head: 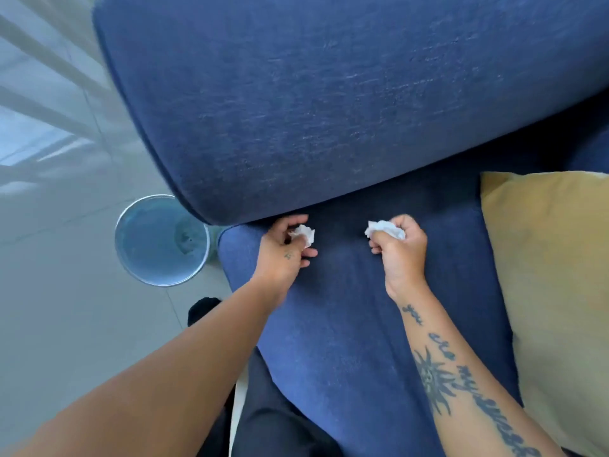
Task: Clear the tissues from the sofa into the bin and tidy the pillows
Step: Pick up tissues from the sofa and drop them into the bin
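Both tissues gripped at the back of the sofa (pixel 346 324) seat: left hand (pixel 283 255) pinches one tissue (pixel 304 233), right hand (pixel 400 252) is curled round a second tissue (pixel 384 228). I judge neither binned yet; the bin (pixel 145 258) stands on the floor left of the sofa. The yellow pillow (pixel 553 291) at the sofa's right end looks untidied.
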